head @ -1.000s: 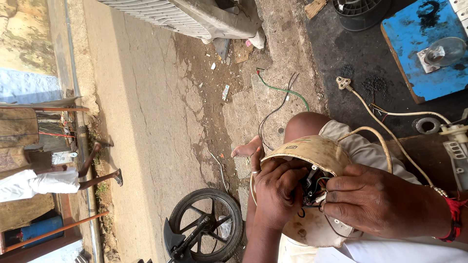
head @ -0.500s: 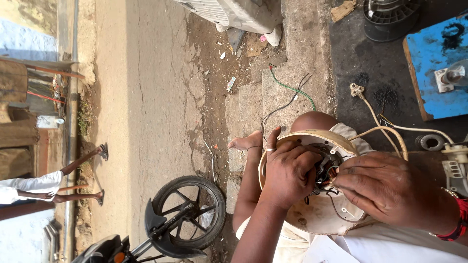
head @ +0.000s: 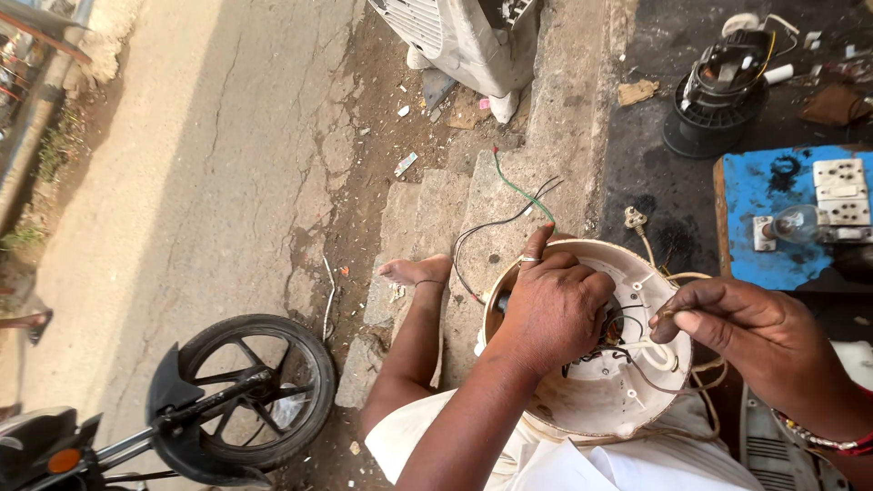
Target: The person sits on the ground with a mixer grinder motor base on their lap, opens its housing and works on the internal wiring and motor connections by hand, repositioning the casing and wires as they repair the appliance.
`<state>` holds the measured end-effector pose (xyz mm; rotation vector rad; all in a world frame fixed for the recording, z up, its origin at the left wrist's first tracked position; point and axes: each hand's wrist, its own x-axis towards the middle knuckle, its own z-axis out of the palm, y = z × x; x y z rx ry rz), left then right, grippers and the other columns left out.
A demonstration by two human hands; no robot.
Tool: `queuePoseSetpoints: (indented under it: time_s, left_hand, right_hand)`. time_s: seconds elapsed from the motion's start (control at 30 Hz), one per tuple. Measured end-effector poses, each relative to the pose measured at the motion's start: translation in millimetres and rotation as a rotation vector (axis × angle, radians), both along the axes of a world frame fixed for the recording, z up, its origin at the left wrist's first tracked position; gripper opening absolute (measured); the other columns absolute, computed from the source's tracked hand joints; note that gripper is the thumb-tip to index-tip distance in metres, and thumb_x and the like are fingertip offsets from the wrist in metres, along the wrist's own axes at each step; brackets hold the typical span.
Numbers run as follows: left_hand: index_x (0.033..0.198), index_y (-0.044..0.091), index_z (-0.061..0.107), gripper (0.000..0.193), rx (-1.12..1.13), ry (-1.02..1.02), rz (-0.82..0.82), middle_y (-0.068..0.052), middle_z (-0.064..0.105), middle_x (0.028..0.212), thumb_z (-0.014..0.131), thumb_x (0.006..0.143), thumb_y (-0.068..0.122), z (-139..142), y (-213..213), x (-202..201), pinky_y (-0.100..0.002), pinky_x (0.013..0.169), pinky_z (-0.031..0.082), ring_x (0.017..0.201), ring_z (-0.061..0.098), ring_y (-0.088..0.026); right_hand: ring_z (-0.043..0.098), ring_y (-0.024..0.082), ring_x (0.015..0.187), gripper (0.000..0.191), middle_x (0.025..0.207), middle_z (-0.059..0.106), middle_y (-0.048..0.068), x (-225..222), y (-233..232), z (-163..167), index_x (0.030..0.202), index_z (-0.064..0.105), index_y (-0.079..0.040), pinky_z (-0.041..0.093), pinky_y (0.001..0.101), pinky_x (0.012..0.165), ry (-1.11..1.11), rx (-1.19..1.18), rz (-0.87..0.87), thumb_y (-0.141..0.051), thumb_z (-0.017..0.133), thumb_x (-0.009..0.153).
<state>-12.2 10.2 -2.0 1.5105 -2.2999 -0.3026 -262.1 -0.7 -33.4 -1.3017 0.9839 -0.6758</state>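
Left hand: the left hand is curled over the middle of the round cream housing on the person's lap, fingers closed into its centre; what they grip underneath is hidden.
Right hand: the right hand pinches a thin dark wire between thumb and forefinger, just off the housing's right rim, other fingers loosely bent.
Housing: it lies open side up across the knees, tilted, with cream cord looped around its edge.
Risk, wire: pulled hard, the thin wire might snap or tear from its joint inside; that is a judgement from how taut it looks.
Risk, housing: it rests on the lap only, so a slackened left hand could let it slide toward the concrete step.
Risk, loose leads: the black and green wires trailing over the step could snag a foot.
Blue board: a blue board at the right edge carries white sockets and a clear bulb.
Labels and litter: no readable package is near; small pale scraps lie on the ground by the white appliance casing at the top.
Far left: a motorcycle wheel stands on the road.
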Motion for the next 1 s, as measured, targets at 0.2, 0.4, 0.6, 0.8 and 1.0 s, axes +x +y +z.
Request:
queuePoseSetpoints:
  time_s: [0.2,0.4,0.6,0.8,1.0]
  left_hand:
    - [0.075,0.013,0.071,0.006,-0.031,-0.034,-0.009,-0.004,0.069,0.072,0.072,0.07,0.016,-6.4,-2.1,-0.7,-0.059,0.13,0.019,0.09,0.07,-0.025]
    - [0.077,0.015,0.073,0.007,-0.051,-0.038,-0.012,-0.003,0.07,0.074,0.069,0.071,0.014,-5.0,-1.1,3.5,-0.06,0.13,0.019,0.091,0.07,-0.024]
    - [0.081,0.015,0.072,0.01,-0.054,-0.021,0.002,-0.004,0.071,0.075,0.069,0.072,0.013,-3.8,1.8,7.1,-0.059,0.13,0.018,0.091,0.071,-0.025]
    - [0.087,0.011,0.067,0.017,-0.05,0.089,0.018,-0.006,0.071,0.077,0.073,0.071,0.015,1.7,7.1,12.5,-0.057,0.13,0.02,0.091,0.07,-0.026]
    - [0.085,0.011,0.064,0.017,-0.037,0.084,0.026,-0.005,0.069,0.077,0.074,0.072,0.012,2.4,13.1,14.8,-0.055,0.131,0.02,0.094,0.069,-0.025]
  right_hand:
    - [0.069,0.027,0.099,0.022,0.101,0.074,0.019,-15.9,-9.7,-21.2,0.111,0.068,0.007,0.054,0.043,0.09,-0.318,0.182,-0.031,-0.01,0.059,0.101]
    - [0.068,0.032,0.101,0.019,0.102,0.073,0.021,-26.7,-15.2,-28.9,0.11,0.067,0.004,0.051,0.0482,0.09,-0.429,0.188,0.011,-0.012,0.062,0.102]
    - [0.068,0.032,0.105,0.018,0.103,0.073,0.021,-26.7,-13.4,-20.1,0.109,0.069,0.004,0.052,0.0481,0.091,-0.432,0.122,0.084,-0.012,0.063,0.103]
    - [0.072,0.031,0.104,0.014,0.102,0.076,0.02,-15.5,-11.0,-5.4,0.106,0.07,0.004,0.056,0.0469,0.092,-0.373,0.0,0.175,-0.007,0.064,0.099]
    - [0.076,0.019,0.098,0.016,0.107,0.076,0.007,1.8,-3.5,0.0,0.107,0.074,-0.006,0.06,0.0349,0.082,-0.028,-0.426,0.246,-0.01,0.07,0.092]
